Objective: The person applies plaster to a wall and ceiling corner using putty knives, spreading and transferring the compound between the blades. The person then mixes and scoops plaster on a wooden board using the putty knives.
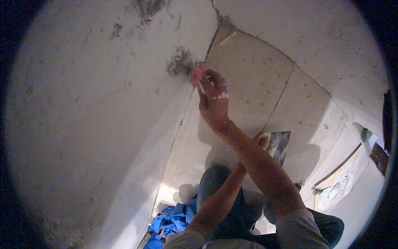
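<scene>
Here, the right hand [214, 89] grips a flat pinkish-red tool [196, 74], just right of the rough grey wall patch [179, 62]; the farther left hand [261, 141] holds a grey rectangular plate [279, 146].

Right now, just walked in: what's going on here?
The person's right hand, white residue on its knuckles, holds a small red tool near a rough grey patch, close to the joint where two pale surfaces meet; whether the tool is touching can't be told. The left hand, reaching under the right forearm, holds a flat plate with pale and dark grey areas. Blue cloth lies bunched at lower left, by the knee.
</scene>
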`<state>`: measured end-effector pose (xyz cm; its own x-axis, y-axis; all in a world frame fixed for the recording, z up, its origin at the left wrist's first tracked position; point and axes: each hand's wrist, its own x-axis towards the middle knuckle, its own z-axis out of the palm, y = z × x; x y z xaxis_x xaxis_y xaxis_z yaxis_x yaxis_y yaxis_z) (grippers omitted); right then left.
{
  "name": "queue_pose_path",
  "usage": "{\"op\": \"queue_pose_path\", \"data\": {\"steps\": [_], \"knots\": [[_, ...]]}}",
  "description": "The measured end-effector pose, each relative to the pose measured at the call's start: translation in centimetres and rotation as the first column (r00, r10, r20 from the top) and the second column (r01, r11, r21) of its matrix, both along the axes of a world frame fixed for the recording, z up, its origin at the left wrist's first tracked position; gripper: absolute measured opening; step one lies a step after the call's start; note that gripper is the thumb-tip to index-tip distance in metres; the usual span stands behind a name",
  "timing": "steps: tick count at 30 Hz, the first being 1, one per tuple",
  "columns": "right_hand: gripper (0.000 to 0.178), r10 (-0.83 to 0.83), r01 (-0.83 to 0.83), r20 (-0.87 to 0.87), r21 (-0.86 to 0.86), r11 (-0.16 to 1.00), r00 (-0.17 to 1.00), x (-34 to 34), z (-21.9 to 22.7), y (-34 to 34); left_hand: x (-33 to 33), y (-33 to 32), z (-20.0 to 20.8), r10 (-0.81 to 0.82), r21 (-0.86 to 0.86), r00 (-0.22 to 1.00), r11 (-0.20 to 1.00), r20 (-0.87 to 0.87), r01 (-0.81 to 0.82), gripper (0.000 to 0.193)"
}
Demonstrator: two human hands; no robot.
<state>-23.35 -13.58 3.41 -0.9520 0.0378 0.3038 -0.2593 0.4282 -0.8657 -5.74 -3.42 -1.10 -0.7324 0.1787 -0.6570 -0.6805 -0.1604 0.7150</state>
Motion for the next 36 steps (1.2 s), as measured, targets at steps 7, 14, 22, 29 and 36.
{"op": "queue_pose_path", "data": {"steps": [7, 14, 22, 29, 36], "knots": [[0.055, 0.113, -0.112, -0.072, 0.023, 0.993, 0.991, 0.6, 0.8, -1.9, 0.5, -0.2, 0.3, 0.08, -0.016, 0.996, 0.997, -0.039, -0.08, 0.037], [0.055, 0.097, -0.099, 0.026, 0.101, 0.99, 0.995, 4.6, 1.5, -4.5, -0.5, -0.3, 0.1, 0.002, 0.133, 0.976, 0.991, 0.216, -0.032, 0.03], [0.046, 0.126, -0.084, 0.248, -0.174, 0.981, 0.961, 7.6, 4.6, 0.2, -0.4, -0.8, -0.3, -0.128, -0.089, 0.982, 0.986, 0.137, 0.141, 0.046], [0.047, -0.109, 0.113, 0.155, -0.019, 0.993, 0.982, 0.0, 2.2, 0.3, 1.3, 0.6, 0.1, -0.061, -0.287, 0.976, 0.958, -0.209, -0.002, 0.049], [0.065, 0.019, -0.019, -0.008, -0.005, 1.0, 1.0, -1.3, 0.1, -0.8, -1.8, -0.7, 3.0, -0.147, -0.121, 0.986, 0.98, 0.081, 0.156, 0.042]]}}
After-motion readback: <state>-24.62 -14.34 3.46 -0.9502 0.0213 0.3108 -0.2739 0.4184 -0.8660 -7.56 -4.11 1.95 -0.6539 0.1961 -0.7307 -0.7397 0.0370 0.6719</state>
